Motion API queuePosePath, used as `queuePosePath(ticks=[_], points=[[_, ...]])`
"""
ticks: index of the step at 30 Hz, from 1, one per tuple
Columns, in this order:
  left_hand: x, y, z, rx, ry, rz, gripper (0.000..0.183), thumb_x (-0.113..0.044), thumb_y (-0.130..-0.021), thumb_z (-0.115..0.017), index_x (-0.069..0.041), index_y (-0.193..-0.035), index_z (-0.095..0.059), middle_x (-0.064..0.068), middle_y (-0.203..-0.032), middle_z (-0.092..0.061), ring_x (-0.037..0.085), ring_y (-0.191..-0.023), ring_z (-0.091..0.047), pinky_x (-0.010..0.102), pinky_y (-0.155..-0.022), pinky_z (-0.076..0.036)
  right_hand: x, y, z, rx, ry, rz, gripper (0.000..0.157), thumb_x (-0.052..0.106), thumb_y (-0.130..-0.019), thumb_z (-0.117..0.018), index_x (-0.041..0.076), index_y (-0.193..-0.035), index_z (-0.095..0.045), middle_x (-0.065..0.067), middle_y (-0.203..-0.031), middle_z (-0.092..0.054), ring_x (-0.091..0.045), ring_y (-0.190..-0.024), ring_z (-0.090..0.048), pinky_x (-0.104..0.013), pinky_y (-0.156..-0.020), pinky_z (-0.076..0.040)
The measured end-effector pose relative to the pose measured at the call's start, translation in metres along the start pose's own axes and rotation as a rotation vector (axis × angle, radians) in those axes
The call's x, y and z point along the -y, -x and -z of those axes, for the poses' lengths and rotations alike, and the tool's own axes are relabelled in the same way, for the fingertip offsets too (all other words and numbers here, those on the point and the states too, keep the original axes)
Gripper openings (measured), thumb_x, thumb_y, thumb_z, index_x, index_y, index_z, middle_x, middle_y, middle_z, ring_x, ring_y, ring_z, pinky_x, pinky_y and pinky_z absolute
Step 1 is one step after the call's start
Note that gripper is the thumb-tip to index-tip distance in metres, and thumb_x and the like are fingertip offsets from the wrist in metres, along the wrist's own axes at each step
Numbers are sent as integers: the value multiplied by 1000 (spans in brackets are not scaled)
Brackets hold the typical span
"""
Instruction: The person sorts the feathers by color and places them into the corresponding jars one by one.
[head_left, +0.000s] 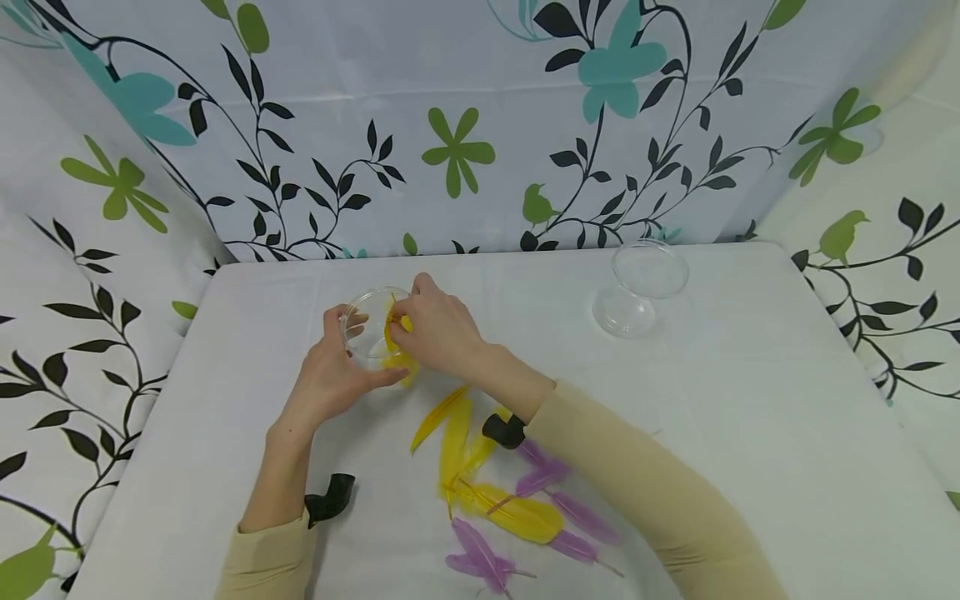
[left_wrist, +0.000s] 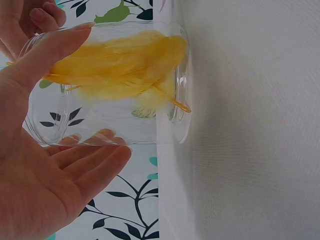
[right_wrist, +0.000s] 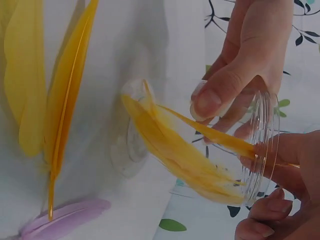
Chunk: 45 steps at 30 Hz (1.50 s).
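Note:
A clear jar (head_left: pixel 358 340) stands upright on the white table with yellow feathers (left_wrist: pixel 120 62) inside it. My left hand (head_left: pixel 330 371) holds the jar from the side, thumb on one side of the wall and fingers on the other. At the jar's mouth, my right hand (head_left: pixel 446 333) pinches a yellow feather (right_wrist: pixel 220 137) near one end. That feather's other end reaches down into the jar, beside another yellow feather (right_wrist: pixel 185 167) leaning along the wall.
Several yellow feathers (head_left: pixel 453 442) and purple feathers (head_left: pixel 480 554) lie loose on the table (head_left: pixel 750 433), partly under the right forearm. A second clear jar (head_left: pixel 626 313) stands at the back right. Patterned curtains (head_left: pixel 480 83) hang close behind the table and on both sides.

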<state>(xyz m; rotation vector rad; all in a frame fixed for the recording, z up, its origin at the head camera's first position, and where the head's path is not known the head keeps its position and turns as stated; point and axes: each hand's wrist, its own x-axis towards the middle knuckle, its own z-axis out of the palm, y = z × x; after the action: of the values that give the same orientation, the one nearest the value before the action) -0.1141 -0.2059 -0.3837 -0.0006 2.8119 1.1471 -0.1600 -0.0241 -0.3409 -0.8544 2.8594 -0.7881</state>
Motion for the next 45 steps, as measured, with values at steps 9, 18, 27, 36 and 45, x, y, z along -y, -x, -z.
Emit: queuePosePath(ticks=[9,18,27,36,45], points=[[-2,0,-3,-3,7,-9,111,-42,-75,-87,-9,-151,-13,20,-154,-41,43,-134,-44,58,-107,-41,-2,4,-3,7,-41,-87,19,27,-98,-60,17,-104,-76,-4,-101,-45,-16,-64,-52,-21,-55,-43],[-3,2,-2,-2,-17,-2,113,-46,-74,-86,-9,-151,-12,20,-154,-41,44,-132,-46,60,-105,-42,-13,16,3,-19,-135,-85,18,28,-98,-61,20,-107,-74,-4,-99,-44,-18,-67,-49,-23,-59,-39],[-4,0,-2,2,-30,17,111,-46,-75,-86,-11,-150,-13,18,-155,-40,43,-131,-46,60,-104,-43,-45,49,25,-148,-205,-58,16,23,-96,-63,16,-108,-71,-5,-94,-49,-20,-80,-49,-31,-69,-39],[-2,-1,1,1,-27,14,108,-44,-76,-86,-10,-149,-14,17,-155,-40,42,-129,-47,58,-103,-43,-85,86,5,-3,-149,-34,15,22,-91,-73,15,-104,-73,-4,-97,-56,-20,-84,-56,-29,-71,-46],[-1,0,-1,2,-28,26,110,-46,-76,-85,-11,-151,-13,16,-156,-39,42,-129,-46,59,-102,-44,-100,116,-26,203,-179,52,23,25,-83,-83,17,-102,-75,-2,-99,-53,-13,-83,-50,-26,-76,-47]])
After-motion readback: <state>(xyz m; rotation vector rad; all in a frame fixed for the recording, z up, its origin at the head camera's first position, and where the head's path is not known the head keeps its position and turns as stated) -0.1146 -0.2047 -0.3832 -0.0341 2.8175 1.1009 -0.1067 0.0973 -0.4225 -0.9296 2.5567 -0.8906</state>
